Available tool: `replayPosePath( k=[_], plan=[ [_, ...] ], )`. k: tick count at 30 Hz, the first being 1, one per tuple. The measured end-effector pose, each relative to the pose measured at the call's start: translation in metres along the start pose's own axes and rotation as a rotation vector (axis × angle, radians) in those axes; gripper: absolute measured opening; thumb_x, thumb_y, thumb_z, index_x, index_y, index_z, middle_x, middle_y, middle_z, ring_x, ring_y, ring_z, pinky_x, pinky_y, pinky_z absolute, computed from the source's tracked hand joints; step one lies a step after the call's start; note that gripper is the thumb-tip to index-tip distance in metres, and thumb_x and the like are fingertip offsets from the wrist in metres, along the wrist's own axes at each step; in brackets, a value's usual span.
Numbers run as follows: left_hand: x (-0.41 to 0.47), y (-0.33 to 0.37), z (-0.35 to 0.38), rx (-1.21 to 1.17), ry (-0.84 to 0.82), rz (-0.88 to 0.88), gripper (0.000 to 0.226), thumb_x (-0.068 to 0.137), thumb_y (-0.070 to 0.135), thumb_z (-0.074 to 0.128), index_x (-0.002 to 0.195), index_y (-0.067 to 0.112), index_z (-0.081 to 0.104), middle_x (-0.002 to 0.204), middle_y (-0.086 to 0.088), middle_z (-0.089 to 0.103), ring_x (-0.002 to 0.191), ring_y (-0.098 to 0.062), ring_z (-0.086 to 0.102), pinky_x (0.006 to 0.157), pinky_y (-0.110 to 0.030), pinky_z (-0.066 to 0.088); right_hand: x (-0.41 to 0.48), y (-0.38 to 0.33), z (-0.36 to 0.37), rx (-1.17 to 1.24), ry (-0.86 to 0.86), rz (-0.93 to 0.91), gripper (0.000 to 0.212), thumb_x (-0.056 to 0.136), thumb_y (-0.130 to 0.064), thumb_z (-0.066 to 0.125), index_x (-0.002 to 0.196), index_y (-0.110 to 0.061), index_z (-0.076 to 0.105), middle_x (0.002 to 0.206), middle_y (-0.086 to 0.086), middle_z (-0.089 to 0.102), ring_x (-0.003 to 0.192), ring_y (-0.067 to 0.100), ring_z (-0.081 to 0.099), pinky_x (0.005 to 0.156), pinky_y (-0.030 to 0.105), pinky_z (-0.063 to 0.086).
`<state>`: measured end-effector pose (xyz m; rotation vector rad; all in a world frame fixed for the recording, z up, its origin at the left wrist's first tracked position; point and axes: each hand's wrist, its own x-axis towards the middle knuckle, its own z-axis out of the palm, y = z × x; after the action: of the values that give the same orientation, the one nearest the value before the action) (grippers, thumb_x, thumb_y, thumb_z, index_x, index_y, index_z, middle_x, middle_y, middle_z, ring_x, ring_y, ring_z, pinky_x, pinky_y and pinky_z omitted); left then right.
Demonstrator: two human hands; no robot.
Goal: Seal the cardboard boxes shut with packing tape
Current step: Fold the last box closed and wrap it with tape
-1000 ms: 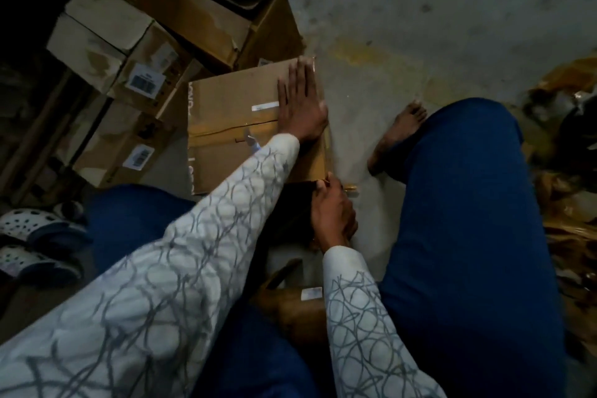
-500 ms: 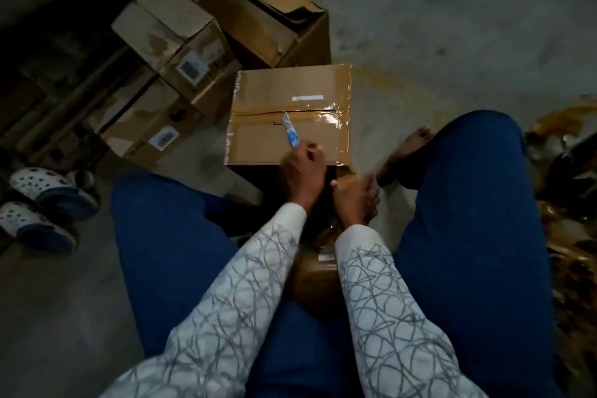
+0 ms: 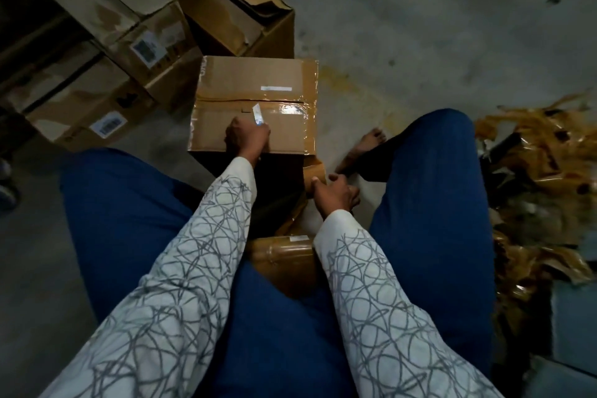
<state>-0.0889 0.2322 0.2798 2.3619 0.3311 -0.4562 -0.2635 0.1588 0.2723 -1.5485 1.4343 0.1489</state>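
Observation:
A closed cardboard box (image 3: 245, 81) stands on the floor between my knees, with glossy brown tape across its top seam and down its right edge. My left hand (image 3: 247, 139) rests on the near part of the lid and grips a small blue-and-white cutter (image 3: 258, 115), blade pointing away from me. At the box's near right corner, my right hand (image 3: 336, 192) pinches the brown tape strip (image 3: 315, 171) that hangs down the front. A brown packing tape roll (image 3: 284, 255) lies between my thighs, partly hidden by my forearms.
Several other cardboard boxes (image 3: 106, 100) are stacked to the left and behind, one large with a torn flap (image 3: 232, 10). A heap of crumpled brown tape scraps (image 3: 542, 178) lies on the floor at right. My bare foot (image 3: 365, 145) sits right of the box. Grey concrete floor (image 3: 420, 26) stretches beyond.
My left hand drew back from lying flat on the far part of the lid and now holds the cutter near the front edge. My right hand stayed at the near right corner.

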Motion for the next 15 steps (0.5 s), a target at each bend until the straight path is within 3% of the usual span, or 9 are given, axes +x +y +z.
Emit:
replayPosePath(
  k=[2, 5, 8, 10, 12, 13, 15],
  plan=[
    [-0.011, 0.001, -0.006, 0.018, -0.011, 0.021, 0.039, 0.074, 0.033, 0.074, 0.106, 0.01, 0.074, 0.109, -0.01, 0.073, 0.098, -0.032, 0.07, 0.083, -0.035, 0.057, 0.002, -0.003, -0.005, 0.013, 0.017, -0.022, 0.047, 0.091, -0.037, 0.063, 0.135, -0.023, 0.053, 0.149, 0.013, 0.031, 0.139, 0.036, 0.028, 0.114, 0.048, 0.028],
    [-0.027, -0.01, 0.0, 0.114, 0.043, 0.025, 0.048, 0.092, 0.033, 0.067, 0.127, 0.002, 0.055, 0.131, -0.018, 0.062, 0.122, -0.036, 0.058, 0.099, -0.042, 0.045, 0.001, -0.011, -0.009, 0.031, 0.039, -0.053, 0.042, 0.093, -0.037, 0.063, 0.132, -0.022, 0.057, 0.148, 0.014, 0.034, 0.14, 0.035, 0.029, 0.114, 0.043, 0.028],
    [-0.032, -0.018, 0.0, 0.199, 0.041, 0.075, 0.051, 0.097, 0.034, 0.062, 0.132, 0.0, 0.046, 0.134, -0.022, 0.058, 0.126, -0.038, 0.055, 0.101, -0.043, 0.043, 0.0, -0.017, -0.012, 0.089, 0.056, -0.104, 0.036, 0.09, -0.04, 0.066, 0.123, -0.024, 0.065, 0.143, 0.013, 0.042, 0.136, 0.034, 0.037, 0.113, 0.042, 0.035],
    [-0.02, -0.022, -0.003, 0.122, -0.019, 0.094, 0.041, 0.095, 0.025, 0.064, 0.126, 0.0, 0.053, 0.128, -0.021, 0.062, 0.117, -0.035, 0.061, 0.093, -0.042, 0.05, 0.001, -0.018, -0.013, 0.114, 0.064, -0.14, 0.032, 0.088, -0.041, 0.067, 0.117, -0.026, 0.068, 0.138, 0.012, 0.049, 0.132, 0.033, 0.043, 0.11, 0.043, 0.04],
    [-0.01, -0.03, -0.006, -0.125, -0.202, -0.021, 0.024, 0.098, 0.018, 0.058, 0.117, 0.004, 0.058, 0.105, -0.018, 0.068, 0.081, -0.021, 0.074, 0.066, -0.032, 0.059, 0.001, -0.019, -0.018, 0.179, 0.052, -0.14, 0.028, 0.087, -0.042, 0.068, 0.112, -0.029, 0.07, 0.132, 0.009, 0.057, 0.126, 0.031, 0.051, 0.106, 0.042, 0.044],
    [-0.015, -0.031, -0.01, -0.278, -0.313, -0.096, 0.015, 0.102, 0.017, 0.053, 0.112, 0.006, 0.055, 0.091, -0.014, 0.066, 0.059, -0.014, 0.069, 0.051, -0.023, 0.055, 0.005, -0.018, -0.019, 0.225, 0.041, -0.135, 0.026, 0.088, -0.041, 0.068, 0.11, -0.028, 0.07, 0.129, 0.008, 0.06, 0.122, 0.029, 0.054, 0.102, 0.04, 0.046],
    [-0.036, -0.03, -0.018, -0.511, -0.442, -0.173, 0.008, 0.104, 0.016, 0.051, 0.106, 0.008, 0.051, 0.079, -0.008, 0.061, 0.052, -0.011, 0.059, 0.044, -0.017, 0.047, 0.004, -0.023, -0.023, 0.311, 0.003, -0.128, 0.022, 0.091, -0.039, 0.066, 0.106, -0.023, 0.071, 0.121, 0.006, 0.066, 0.113, 0.026, 0.06, 0.095, 0.038, 0.05]
  ],
)
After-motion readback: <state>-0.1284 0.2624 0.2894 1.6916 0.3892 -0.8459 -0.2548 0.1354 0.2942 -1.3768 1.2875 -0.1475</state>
